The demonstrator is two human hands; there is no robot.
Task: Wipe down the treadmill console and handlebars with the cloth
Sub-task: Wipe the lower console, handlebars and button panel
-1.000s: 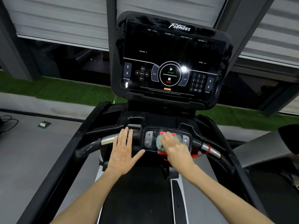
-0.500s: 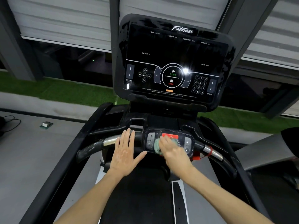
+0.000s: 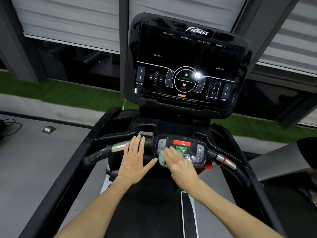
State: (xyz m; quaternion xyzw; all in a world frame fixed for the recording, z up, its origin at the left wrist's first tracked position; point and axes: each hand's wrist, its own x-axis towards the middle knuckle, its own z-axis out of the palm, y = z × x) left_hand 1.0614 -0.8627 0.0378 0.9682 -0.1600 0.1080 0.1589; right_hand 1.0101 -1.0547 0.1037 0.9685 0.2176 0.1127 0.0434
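While pressed flat under right hand (image 3: 180,162), pale green cloth (image 3: 162,159) lies on lower control panel (image 3: 197,152) at middle of handlebar (image 3: 118,146), bunched, showing at left edge of palm and between fingers. Right fingers extended over cloth, tips reaching green button (image 3: 181,148) just below red stop bar (image 3: 181,143); palm down, pinning rather than fisting the cloth. Left hand (image 3: 135,160) open, fingers together, thumb splayed toward cloth, resting flat on black handlebar grip just right of silver pulse sensor (image 3: 119,147); not touching cloth, narrow gap between thumb tip and cloth edge. Upper console screen (image 3: 185,66) dark, well above both hands, START/STOP ring lit by a glare spot. Red safety clip (image 3: 210,166) hanging at panel's right lower corner
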